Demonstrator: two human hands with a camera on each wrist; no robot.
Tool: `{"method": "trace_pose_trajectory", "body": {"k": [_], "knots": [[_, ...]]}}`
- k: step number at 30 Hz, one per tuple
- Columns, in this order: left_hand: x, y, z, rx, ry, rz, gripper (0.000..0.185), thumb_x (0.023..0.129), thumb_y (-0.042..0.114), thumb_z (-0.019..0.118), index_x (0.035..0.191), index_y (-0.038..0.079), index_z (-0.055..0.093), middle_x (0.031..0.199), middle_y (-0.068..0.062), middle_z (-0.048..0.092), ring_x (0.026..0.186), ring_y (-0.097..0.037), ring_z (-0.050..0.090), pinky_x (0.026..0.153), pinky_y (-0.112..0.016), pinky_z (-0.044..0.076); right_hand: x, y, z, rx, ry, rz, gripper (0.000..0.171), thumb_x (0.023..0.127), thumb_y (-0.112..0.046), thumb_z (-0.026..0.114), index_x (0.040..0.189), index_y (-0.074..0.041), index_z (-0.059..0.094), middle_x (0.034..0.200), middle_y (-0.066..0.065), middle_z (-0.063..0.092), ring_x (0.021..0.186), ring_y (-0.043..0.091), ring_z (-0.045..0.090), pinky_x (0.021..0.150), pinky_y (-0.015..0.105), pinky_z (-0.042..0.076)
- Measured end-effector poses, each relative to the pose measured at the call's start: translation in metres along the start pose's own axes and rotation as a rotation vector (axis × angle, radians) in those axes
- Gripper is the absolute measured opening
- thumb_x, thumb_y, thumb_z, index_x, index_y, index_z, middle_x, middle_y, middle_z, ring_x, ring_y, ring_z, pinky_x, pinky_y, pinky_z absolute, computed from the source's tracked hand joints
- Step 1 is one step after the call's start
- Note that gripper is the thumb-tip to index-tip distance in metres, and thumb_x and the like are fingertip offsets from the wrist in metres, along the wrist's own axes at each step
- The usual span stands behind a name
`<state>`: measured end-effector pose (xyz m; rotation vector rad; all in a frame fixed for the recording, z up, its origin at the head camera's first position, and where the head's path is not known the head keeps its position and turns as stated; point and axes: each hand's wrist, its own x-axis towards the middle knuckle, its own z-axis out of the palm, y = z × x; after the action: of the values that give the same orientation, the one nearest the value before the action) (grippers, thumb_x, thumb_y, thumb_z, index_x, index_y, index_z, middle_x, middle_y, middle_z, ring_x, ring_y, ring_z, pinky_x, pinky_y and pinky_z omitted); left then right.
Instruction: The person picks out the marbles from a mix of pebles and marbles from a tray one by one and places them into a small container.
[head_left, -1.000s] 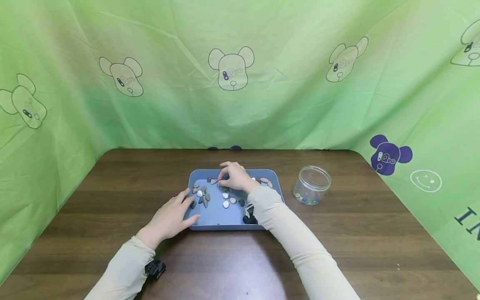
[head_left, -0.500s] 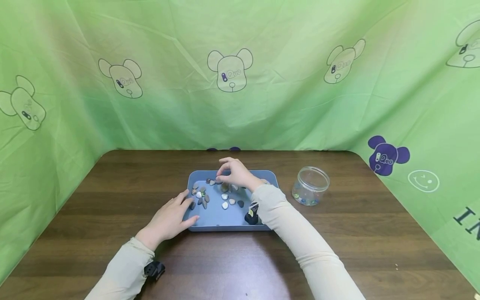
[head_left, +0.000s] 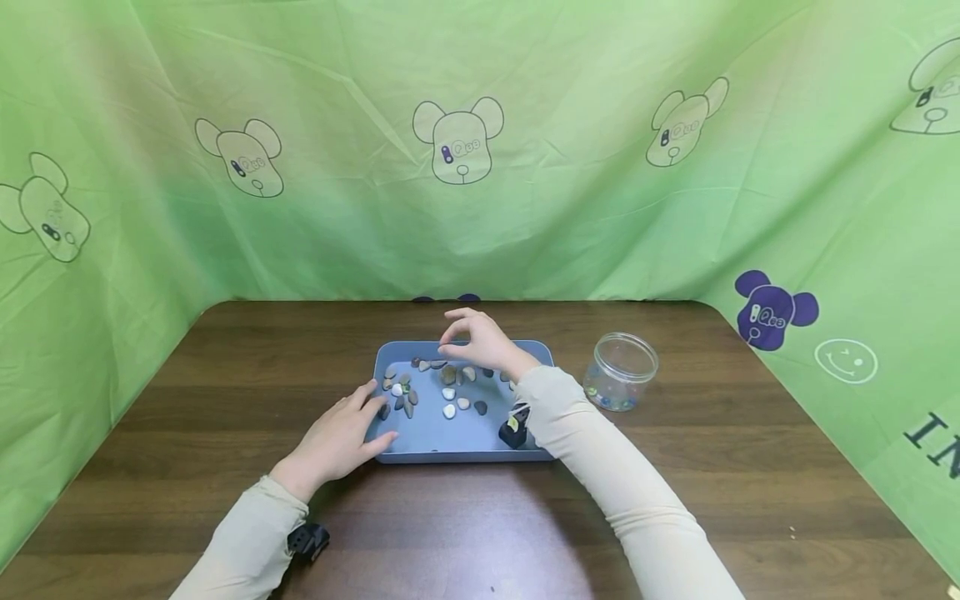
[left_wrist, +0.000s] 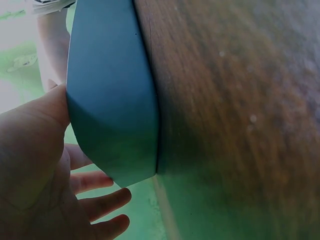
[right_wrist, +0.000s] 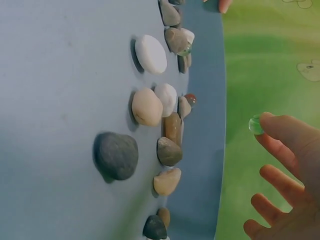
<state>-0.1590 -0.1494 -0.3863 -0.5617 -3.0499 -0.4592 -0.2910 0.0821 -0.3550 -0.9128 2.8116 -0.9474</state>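
A blue tray point(head_left: 435, 437) on the brown table holds several pebbles point(head_left: 450, 392), white, tan and dark grey. My right hand point(head_left: 448, 342) hovers above the tray's far edge and pinches a small green glass bead point(right_wrist: 256, 125) at its fingertips. The right wrist view shows the pebbles point(right_wrist: 150, 107) lying on the tray floor point(right_wrist: 50, 100) below that hand point(right_wrist: 272, 132). My left hand point(head_left: 378, 412) rests on the tray's near left corner with straight fingers, the thumb against the rim. In the left wrist view the left hand point(left_wrist: 45, 165) lies against the tray's outer wall point(left_wrist: 110, 100).
A clear round jar point(head_left: 621, 371) with a few coloured beads at its bottom stands open on the table right of the tray. Green printed cloth point(head_left: 480, 208) walls in the table at the back and both sides. Bare wood point(head_left: 465, 533) lies in front of the tray.
My right hand has lifted from the pebbles at the tray's back and now hovers higher, slightly rightward, with the bead pinched. The left hand has stayed on the corner.
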Motion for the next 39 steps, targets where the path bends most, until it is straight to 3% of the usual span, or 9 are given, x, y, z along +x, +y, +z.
{"method": "trace_pose_trajectory", "body": {"k": [22,39], "knots": [[0.000,-0.001,0.000,0.007,0.005,0.013,0.056,0.090,0.041,0.057,0.128,0.001,0.053,0.144,-0.023,0.038,0.127,-0.040,0.045,0.105,-0.052,0.039,-0.011,-0.002,-0.022,-0.014,0.033,-0.017,0.011,0.084,-0.020,0.068,0.088,-0.011,0.072,0.141,0.014,0.047,0.133,0.035,0.040,0.111,0.050,0.030],[-0.001,0.000,0.000,0.008,0.021,0.025,0.056,0.090,0.041,0.057,0.128,0.000,0.053,0.143,-0.024,0.039,0.123,-0.043,0.048,0.102,-0.052,0.041,-0.036,0.007,-0.047,-0.022,0.072,-0.003,0.010,0.084,-0.019,0.068,0.088,-0.011,0.072,0.141,0.015,0.046,0.133,0.037,0.038,0.110,0.054,0.030]]}}
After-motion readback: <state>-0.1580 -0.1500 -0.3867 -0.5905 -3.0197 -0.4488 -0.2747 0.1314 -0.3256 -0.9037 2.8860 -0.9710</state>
